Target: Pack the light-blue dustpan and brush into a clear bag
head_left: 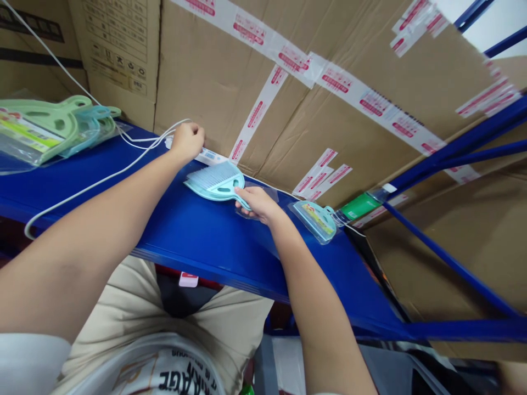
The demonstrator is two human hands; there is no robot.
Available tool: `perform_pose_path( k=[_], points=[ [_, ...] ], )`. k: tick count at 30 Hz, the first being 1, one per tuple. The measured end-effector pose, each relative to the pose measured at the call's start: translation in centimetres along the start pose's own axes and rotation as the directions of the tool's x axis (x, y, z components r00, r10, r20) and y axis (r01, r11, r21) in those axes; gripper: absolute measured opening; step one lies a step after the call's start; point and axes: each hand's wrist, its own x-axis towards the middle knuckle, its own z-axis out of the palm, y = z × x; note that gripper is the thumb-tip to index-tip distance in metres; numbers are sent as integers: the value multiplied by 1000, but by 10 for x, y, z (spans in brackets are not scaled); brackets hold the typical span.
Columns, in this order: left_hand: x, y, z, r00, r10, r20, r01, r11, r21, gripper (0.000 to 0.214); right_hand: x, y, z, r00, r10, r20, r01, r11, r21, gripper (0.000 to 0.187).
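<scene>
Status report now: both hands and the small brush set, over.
Right hand grips brush-and-dustpan set by its handle. Left hand closed on white strip. White cable lies beside.

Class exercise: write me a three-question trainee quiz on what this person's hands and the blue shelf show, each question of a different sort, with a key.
1. True or false: the right hand grips the handle of the light blue brush-and-dustpan set.
2. The left hand rests by: A) a white cable; B) a pair of scissors; C) a roll of tape.
3. Fill in: right of the packaged set lies a bottle with a ____ label.

Key: 1 true; 2 A; 3 green.
</scene>
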Motion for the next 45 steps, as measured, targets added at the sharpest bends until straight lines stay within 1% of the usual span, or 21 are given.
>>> perform_pose_path(
  k=[2,3,6,9,12,16,19,21,24,27,29,32,33,34,36,37,38,39,40,42,45],
  points=[
    [1,0,1,999,-37,16,38,999,-31,27,-2,-2,-5,994,-89,-56,89,996,-5,41],
    [1,1,2,997,-66,51,69,996,-62,28,-2,-2,-8,987,-139,-87,138,990,-10,39],
    [-3,7,4,965,-111,237,147,980,-137,36,-2,-2,-15,955,-263,-137,262,965,-26,37],
    [-13,17,6,913,-77,400,135,983,-121,40,2,1,-19,936,-321,-144,316,947,-56,34],
    [-23,26,6,879,-34,476,100,988,-115,37,6,4,-22,930,-339,-139,332,940,-73,32],
    [-29,31,4,859,-24,512,97,988,-117,30,8,5,-24,936,-336,-105,335,942,-25,32],
    [-29,30,2,862,-23,507,103,986,-131,32,7,5,-27,941,-325,-100,329,944,31,29],
    [-28,29,2,868,-21,496,106,984,-145,33,6,5,-30,935,-336,-109,344,937,66,25],
    [-28,30,2,860,-41,509,157,970,-187,31,4,5,-35,923,-365,-118,377,921,97,23],
    [-29,31,2,843,-57,535,195,959,-205,30,5,6,-39,919,-364,-153,384,914,130,24],
    [-29,33,2,854,-58,517,182,965,-191,29,8,6,-43,917,-341,-208,377,910,173,25],
    [-25,35,-2,907,-67,415,166,964,-208,29,15,8,-52,912,-261,-316,333,922,200,29],
    [-23,36,-5,923,-82,377,176,959,-222,30,17,9,-57,906,-224,-359,300,938,172,30],
    [-21,37,-8,928,-110,355,201,952,-231,31,18,11,-61,893,-188,-409,256,960,116,29],
    [-18,39,-14,912,-206,355,291,935,-204,30,20,17,-70,836,-150,-528,127,989,-80,23],
    [-18,41,-17,893,-265,363,342,925,-166,29,21,20,-73,800,-153,-580,43,979,-199,19],
    [-18,42,-18,875,-319,365,383,916,-119,28,21,23,-76,768,-166,-618,-46,949,-312,16],
    [-19,44,-19,862,-359,359,409,910,-72,27,22,26,-78,749,-178,-638,-132,904,-407,16],
    [-19,45,-20,855,-385,347,421,907,-31,27,23,30,-79,745,-180,-643,-206,854,-477,18],
    [-20,45,-20,856,-402,325,417,908,25,31,24,35,-81,761,-156,-630,-302,775,-556,24],
    [-18,43,-19,864,-399,308,393,916,83,38,27,39,-82,790,-117,-602,-348,722,-598,26]
  ],
)
